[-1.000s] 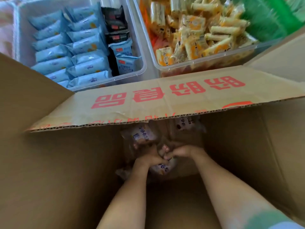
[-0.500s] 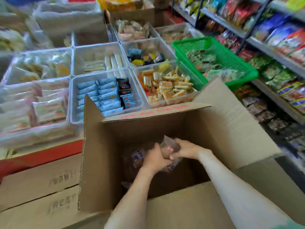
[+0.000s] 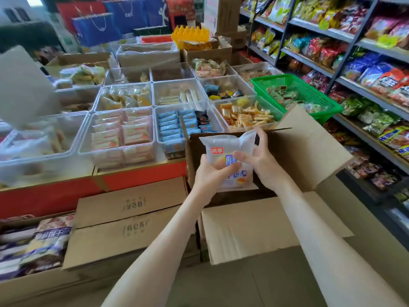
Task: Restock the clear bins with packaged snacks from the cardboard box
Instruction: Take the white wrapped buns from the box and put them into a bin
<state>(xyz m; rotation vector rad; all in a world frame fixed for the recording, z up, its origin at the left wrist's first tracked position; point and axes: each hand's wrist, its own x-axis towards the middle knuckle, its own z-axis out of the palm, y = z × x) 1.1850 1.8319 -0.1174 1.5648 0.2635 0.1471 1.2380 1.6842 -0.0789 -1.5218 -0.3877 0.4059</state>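
Both hands, left hand [image 3: 208,176] and right hand [image 3: 263,160], gripped white plastic snack packets [image 3: 228,158] above the open brown cardboard box [image 3: 309,151], near clear plastic bins [image 3: 124,149] of wrapped snacks beside store shelves [image 3: 354,63].

The shop is bright all over, with soft daylight and only faint shadows. The snack pack [image 3: 229,161] in my hands is sharp enough to read. Far to the left of my grip, the clear bins [image 3: 39,138] look smeared and shiny with glare. Right of my grip, the shelves [image 3: 363,69] bend and blur near the edge. Below my grip, my arms stretch wide.
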